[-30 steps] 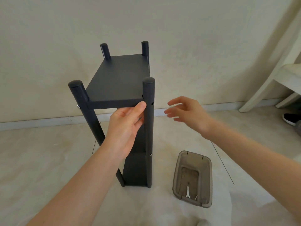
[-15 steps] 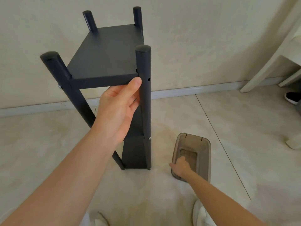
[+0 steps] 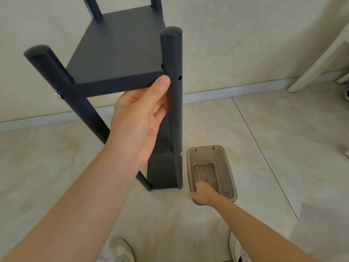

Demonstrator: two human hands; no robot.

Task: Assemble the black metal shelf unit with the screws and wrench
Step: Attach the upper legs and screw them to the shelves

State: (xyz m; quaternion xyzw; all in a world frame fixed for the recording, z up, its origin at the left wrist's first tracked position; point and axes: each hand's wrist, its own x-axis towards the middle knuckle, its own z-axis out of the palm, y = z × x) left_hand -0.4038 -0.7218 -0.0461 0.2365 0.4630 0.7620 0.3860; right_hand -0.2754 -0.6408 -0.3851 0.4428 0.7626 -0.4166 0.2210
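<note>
Black matt metal, shelf unit (image 3: 117,53): stands upright on the floor at 12 o'clock of the view. Slim round posts with flat caps, flat rectangular shelves.

1. Left post (image 3: 56,82), at 10 o'clock. A silver screw (image 3: 59,95) sits on its outer side, level with the top shelf. Joint judged fastened.
2. Left hand (image 3: 139,118), just toward 9 o'clock of centre. Its fingers wrap the right post and its thumb presses the shelf's front edge, steadying the frame.
3. Right post (image 3: 174,53), at 12 o'clock. An open hole (image 3: 179,78) at top-shelf level holds no screw, so this joint is judged outstanding. A small silver fastener (image 3: 181,153) shows lower down, by the lower shelf.
4. Tray (image 3: 229,167), at 5 o'clock, just beside the unit's foot. Translucent brown plastic, a rounded rectangle with smooth walls.
5. Right hand (image 3: 203,193), at 5 o'clock, over the tray's near rim with its fingers dipped inside. Whether they pinch anything cannot be told, and the wrench is not discernible.

Progress: the frame stands assembled and at least 1 screw remains to fit. The rear joints are hidden.
</note>
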